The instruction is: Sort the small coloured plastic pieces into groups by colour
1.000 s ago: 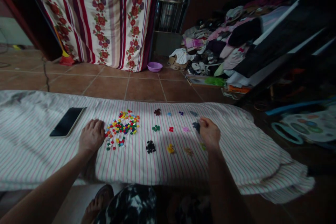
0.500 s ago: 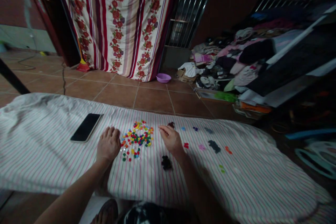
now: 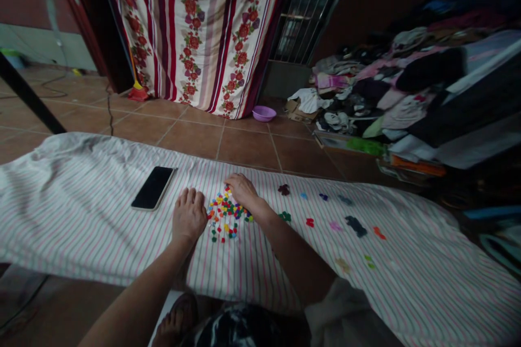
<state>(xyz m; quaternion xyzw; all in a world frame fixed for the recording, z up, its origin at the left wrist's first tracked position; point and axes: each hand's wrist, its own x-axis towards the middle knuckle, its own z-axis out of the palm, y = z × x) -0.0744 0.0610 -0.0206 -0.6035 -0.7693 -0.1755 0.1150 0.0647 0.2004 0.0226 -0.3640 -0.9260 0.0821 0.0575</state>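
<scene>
A pile of small multicoloured pieces (image 3: 228,209) lies on a striped cloth (image 3: 101,227). My left hand (image 3: 189,216) rests flat on the cloth at the pile's left edge, fingers spread, holding nothing. Over the pile's far right edge is my right hand (image 3: 241,190), its fingers bent down together at the pieces; whatever is between the fingertips is hidden. To the right lie small single-colour groups: dark red (image 3: 284,190), green (image 3: 285,217), red (image 3: 310,222), pink (image 3: 335,226), dark grey (image 3: 356,226) and orange (image 3: 379,232).
A black-screened phone (image 3: 153,188) lies left of my left hand. Beyond the cloth are a tiled floor, a purple basin (image 3: 264,114), a hanging floral curtain (image 3: 203,32) and a heap of clothes (image 3: 391,81). My foot shows below the cloth's near edge.
My right hand has moved left, from beside the dark red group to the far edge of the pile. The green group now shows. The whole view has shifted slightly.
</scene>
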